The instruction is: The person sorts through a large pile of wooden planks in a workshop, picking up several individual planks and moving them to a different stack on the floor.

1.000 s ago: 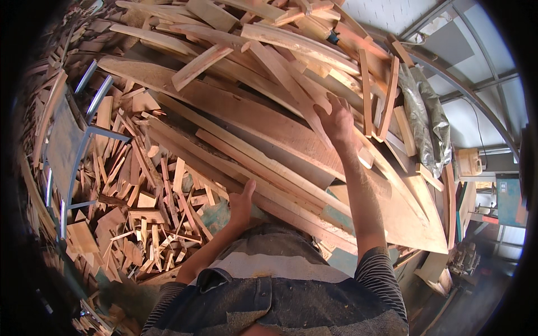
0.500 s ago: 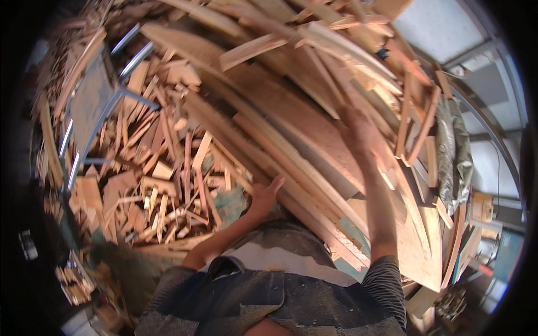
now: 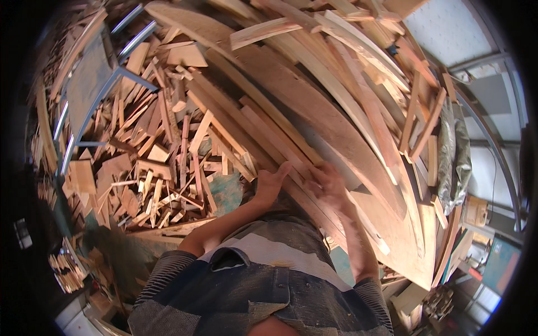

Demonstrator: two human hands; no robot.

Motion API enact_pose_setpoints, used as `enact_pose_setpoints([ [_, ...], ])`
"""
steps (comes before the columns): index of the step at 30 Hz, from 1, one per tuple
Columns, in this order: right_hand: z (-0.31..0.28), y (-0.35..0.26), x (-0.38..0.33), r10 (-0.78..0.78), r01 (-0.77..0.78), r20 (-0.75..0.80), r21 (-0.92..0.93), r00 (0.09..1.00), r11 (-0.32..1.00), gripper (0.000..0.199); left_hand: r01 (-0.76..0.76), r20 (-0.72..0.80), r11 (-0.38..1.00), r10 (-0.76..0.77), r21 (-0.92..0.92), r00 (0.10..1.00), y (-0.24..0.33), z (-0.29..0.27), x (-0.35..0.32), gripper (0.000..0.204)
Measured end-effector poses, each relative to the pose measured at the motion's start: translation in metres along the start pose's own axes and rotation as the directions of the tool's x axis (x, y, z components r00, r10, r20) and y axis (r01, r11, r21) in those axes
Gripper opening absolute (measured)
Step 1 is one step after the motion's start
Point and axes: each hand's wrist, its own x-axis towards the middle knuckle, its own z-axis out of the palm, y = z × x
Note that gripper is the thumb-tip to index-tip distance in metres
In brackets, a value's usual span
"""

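Long wooden strips (image 3: 269,130) lie side by side in front of me, slanting from far left to near right. My left hand (image 3: 272,187) is closed on the near-left edge of the strips, its thumb lying on top and its other fingers mostly hidden. Just to the right, my right hand (image 3: 328,185) curls over the right side of the same strips, slightly blurred. The two hands are close together but apart. Beyond the strips lies a broad brown board (image 3: 314,112) with a curved edge.
Offcuts (image 3: 151,190) are heaped on the left, beside a blue metal frame (image 3: 103,101). Long curved pieces (image 3: 358,106) are stacked at the far right. A pale flat board (image 3: 409,252) lies near right, and a grey plastic sheet (image 3: 454,157) hangs at the right.
My right hand has come back from the far right pieces to the strips near my left hand. The left hand stays at the strips' edge. The view has shifted slightly.
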Motion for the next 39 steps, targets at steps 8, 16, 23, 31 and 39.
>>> enact_pose_setpoints([
  [8,-0.031,0.026,0.015,0.068,-0.078,-0.142,-0.069,0.988,0.995,0.034,-0.120,-0.026,0.992,0.121,0.047,0.992,-0.020,-0.002,0.008,0.072],
  [16,-0.131,0.121,0.071,0.217,-0.440,-0.539,-0.328,0.814,0.836,0.044,-0.088,0.020,0.982,0.093,-0.165,0.995,-0.005,0.006,0.005,0.055],
  [23,-0.116,0.132,0.058,0.285,-0.420,-0.412,-0.289,0.865,0.860,0.036,-0.236,-0.036,0.967,0.240,0.093,0.970,-0.051,-0.006,0.029,0.057],
  [31,-0.131,0.032,-0.052,0.579,-0.541,-0.123,0.244,0.806,0.805,0.035,-0.091,-0.065,0.995,0.087,-0.052,0.994,0.006,0.002,-0.009,0.058],
  [39,-0.044,0.007,-0.023,0.495,-0.551,0.241,0.339,0.835,0.763,0.035,-0.071,0.017,0.996,0.072,-0.047,0.997,-0.008,0.000,0.004,0.062],
])
